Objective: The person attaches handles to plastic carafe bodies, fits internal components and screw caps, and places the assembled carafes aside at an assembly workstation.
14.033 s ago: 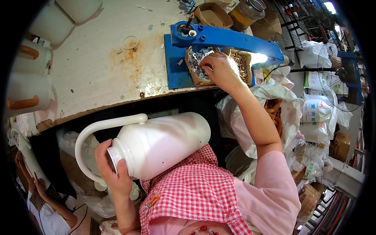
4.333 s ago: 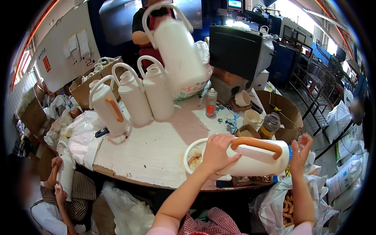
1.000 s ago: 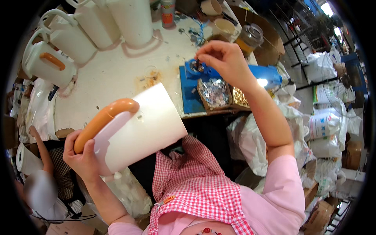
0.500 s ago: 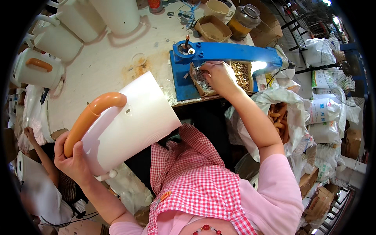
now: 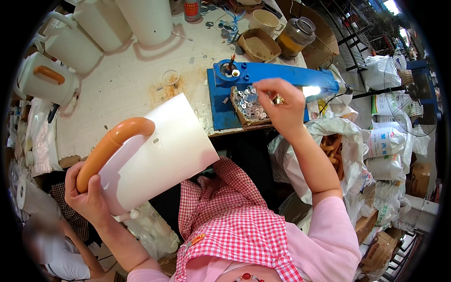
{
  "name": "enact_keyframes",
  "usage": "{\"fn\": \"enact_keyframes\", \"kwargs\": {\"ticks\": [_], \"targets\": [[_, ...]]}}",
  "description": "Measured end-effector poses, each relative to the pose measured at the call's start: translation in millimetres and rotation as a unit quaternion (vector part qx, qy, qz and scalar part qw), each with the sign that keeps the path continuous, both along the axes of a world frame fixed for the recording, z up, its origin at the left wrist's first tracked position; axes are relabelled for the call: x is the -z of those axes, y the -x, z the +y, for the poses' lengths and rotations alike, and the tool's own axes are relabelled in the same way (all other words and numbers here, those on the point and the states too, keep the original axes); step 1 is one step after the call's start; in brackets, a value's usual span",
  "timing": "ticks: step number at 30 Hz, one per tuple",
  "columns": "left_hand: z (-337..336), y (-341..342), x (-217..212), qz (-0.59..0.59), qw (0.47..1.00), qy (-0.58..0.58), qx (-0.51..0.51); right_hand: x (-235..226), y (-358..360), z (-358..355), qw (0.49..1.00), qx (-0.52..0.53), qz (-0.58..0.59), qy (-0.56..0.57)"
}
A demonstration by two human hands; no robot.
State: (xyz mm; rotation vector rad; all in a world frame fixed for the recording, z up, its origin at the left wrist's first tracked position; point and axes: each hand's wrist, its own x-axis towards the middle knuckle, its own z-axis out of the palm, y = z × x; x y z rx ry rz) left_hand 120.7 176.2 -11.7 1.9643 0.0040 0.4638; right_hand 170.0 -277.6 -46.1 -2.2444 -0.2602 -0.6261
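Note:
My left hand (image 5: 88,197) is wrapped round the lower end of an orange curved handle (image 5: 105,145). That handle sits on the side of a white cylindrical jug body (image 5: 164,155), which lies tilted above my lap with a small hole near the handle's upper end. My right hand (image 5: 284,108) hovers at the blue press (image 5: 291,73), thumb and fingers pinched together; anything between them is too small to make out. Beneath it stands a cardboard tray of small metal washers (image 5: 250,107). The brass-coloured pieces beside the washers are mostly hidden by this hand.
Several white jugs (image 5: 105,28) stand at the back left of the table. A glass jar (image 5: 296,37) and a cardboard box (image 5: 260,45) are behind the press. At right, a white sack (image 5: 350,136) holds orange handles. Another person (image 5: 61,244) is at lower left.
My right hand has lifted out of the washer tray and moved right, uncovering the washers. My left hand still grips the handle. The person at lower left has shifted lower in view.

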Motion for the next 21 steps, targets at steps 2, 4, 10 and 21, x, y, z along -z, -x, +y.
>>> {"fn": "enact_keyframes", "kwargs": {"ticks": [2, 4, 10, 21], "targets": [[-2, -1, -2, -0.003, 1.0, 0.001, -0.005, -22, -12, 13, 0.994, -0.019, -0.102, -0.048], [-4, 0, -3, 0.0, 1.0, -0.007, -0.011, -34, -32, 21, 0.988, -0.024, -0.144, -0.057], [-9, -2, -5, -0.005, 1.0, -0.006, -0.012, -30, -62, 20, 0.969, -0.065, -0.237, 0.037], [-8, -4, -10, -0.006, 1.0, -0.003, -0.008, -34, -54, 17, 0.938, -0.049, -0.309, 0.15]]}}
